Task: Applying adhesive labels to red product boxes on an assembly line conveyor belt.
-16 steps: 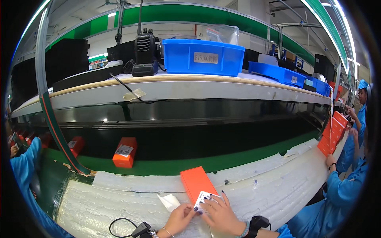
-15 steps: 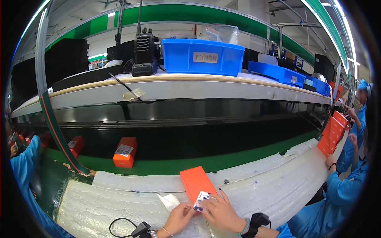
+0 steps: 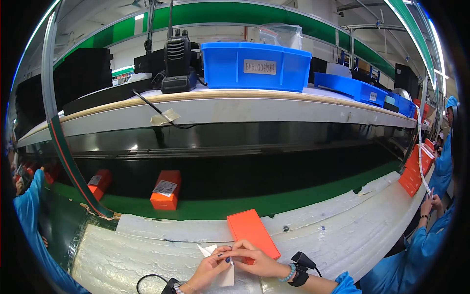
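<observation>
Head view looks down on a white padded surface (image 3: 147, 250) where both of the person's hands meet at the lower edge. Left hand (image 3: 211, 267) is curled, its fingertips pinching a small white paper slip (image 3: 223, 274) that lies under it and shows a folded corner just left of the fingers. Right hand (image 3: 254, 259) is also closed in a pinch, thumb and forefinger meeting the left fingertips over the same slip, while its palm rests on the near end of a flat orange box (image 3: 249, 230). That box lies on the surface, tilted so that its far end points away and to the left, and it touches the right hand only at its near corner. The right wrist bears a beaded bracelet (image 3: 285, 275) and a black strap device (image 3: 299, 267). A black cable (image 3: 147, 280) loops on the surface near the left wrist.

Beyond the surface runs a green conveyor belt (image 3: 293, 198) with two more orange boxes standing on it, one (image 3: 165, 190) near the middle and one (image 3: 99, 183) farther left. Above it a shelf (image 3: 245, 105) carries a black handheld radio (image 3: 177, 61) in its cradle and a large blue bin (image 3: 255, 65). At the right edge another person in blue sleeves (image 3: 443, 166) works beside a stack of orange boxes (image 3: 416, 171).
</observation>
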The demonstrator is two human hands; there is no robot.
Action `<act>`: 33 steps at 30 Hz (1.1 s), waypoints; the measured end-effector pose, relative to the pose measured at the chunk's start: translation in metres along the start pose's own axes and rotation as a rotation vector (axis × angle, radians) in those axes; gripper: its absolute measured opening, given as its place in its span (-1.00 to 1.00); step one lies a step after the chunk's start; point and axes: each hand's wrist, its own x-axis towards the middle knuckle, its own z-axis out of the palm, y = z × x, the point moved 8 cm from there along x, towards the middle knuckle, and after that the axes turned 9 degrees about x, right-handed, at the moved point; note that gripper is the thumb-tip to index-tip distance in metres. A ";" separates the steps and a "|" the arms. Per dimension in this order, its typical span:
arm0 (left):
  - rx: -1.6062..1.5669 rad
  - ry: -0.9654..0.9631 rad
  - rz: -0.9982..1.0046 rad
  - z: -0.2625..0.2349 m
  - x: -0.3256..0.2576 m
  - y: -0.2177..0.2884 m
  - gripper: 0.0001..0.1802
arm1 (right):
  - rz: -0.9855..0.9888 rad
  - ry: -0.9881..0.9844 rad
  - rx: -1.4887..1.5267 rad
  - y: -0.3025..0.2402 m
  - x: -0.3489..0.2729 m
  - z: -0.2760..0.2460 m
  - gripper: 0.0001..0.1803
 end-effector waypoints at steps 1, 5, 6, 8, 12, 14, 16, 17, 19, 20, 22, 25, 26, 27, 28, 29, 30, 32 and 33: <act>0.001 0.006 0.087 0.006 -0.003 0.012 -0.67 | -0.054 0.033 -0.026 -0.003 -0.001 -0.003 -0.58; -0.191 -0.076 0.033 -0.001 -0.006 0.018 -0.36 | 0.063 0.073 0.091 0.003 -0.005 -0.020 -0.66; -0.194 -0.076 0.030 -0.005 -0.006 0.024 -0.36 | 0.029 0.088 0.204 0.000 -0.002 -0.026 -0.71; -0.310 0.034 0.162 -0.023 -0.003 0.045 -0.79 | 0.022 0.133 0.466 0.003 0.000 -0.042 -0.77; -0.187 0.258 0.351 -0.071 0.000 0.063 -0.78 | -0.055 0.192 0.592 -0.002 0.004 -0.078 -0.74; 0.112 0.385 0.231 -0.084 0.003 0.060 -0.78 | 0.022 0.251 0.587 0.007 0.001 -0.094 -0.66; 0.485 0.329 0.347 -0.074 0.006 0.071 -0.75 | 0.068 0.216 0.400 -0.004 0.005 -0.098 -0.60; 0.858 0.258 0.460 -0.058 0.007 0.077 -0.71 | 0.111 0.181 0.210 -0.007 0.006 -0.097 -0.53; 0.985 0.186 0.540 -0.041 0.008 0.077 -0.68 | 0.135 0.146 0.163 -0.004 0.003 -0.098 -0.41; 1.006 0.147 0.433 -0.037 0.009 0.069 -0.70 | 0.194 0.138 0.166 0.001 0.002 -0.095 -0.40; 1.071 0.112 0.346 -0.034 0.011 0.061 -0.73 | 0.278 0.147 0.060 0.009 0.001 -0.092 -0.40; 1.149 -0.033 0.185 -0.039 0.012 0.045 -0.69 | 0.293 0.092 -0.158 0.017 0.002 -0.083 -0.44; 1.146 -0.039 0.184 -0.040 0.012 0.044 -0.69 | 0.301 0.091 -0.196 0.011 0.002 -0.081 -0.46; 1.148 -0.055 0.170 -0.041 0.011 0.042 -0.69 | 0.304 0.090 -0.195 0.012 0.003 -0.078 -0.46; 1.150 -0.071 0.155 -0.041 0.010 0.040 -0.69 | 0.304 0.090 -0.222 0.012 0.003 -0.077 -0.47; 1.149 -0.070 0.153 -0.043 0.010 0.039 -0.69 | 0.304 0.090 -0.248 0.012 0.003 -0.076 -0.48; 1.165 -0.080 0.199 -0.043 0.010 0.039 -0.71 | 0.306 0.087 -0.249 0.013 0.003 -0.075 -0.48; 1.179 -0.088 0.244 -0.043 0.012 0.036 -0.73 | 0.294 0.115 -0.275 0.015 0.002 -0.075 -0.51; 1.215 -0.071 0.303 -0.042 0.011 0.037 -0.70 | 0.295 0.113 -0.275 0.015 0.003 -0.074 -0.51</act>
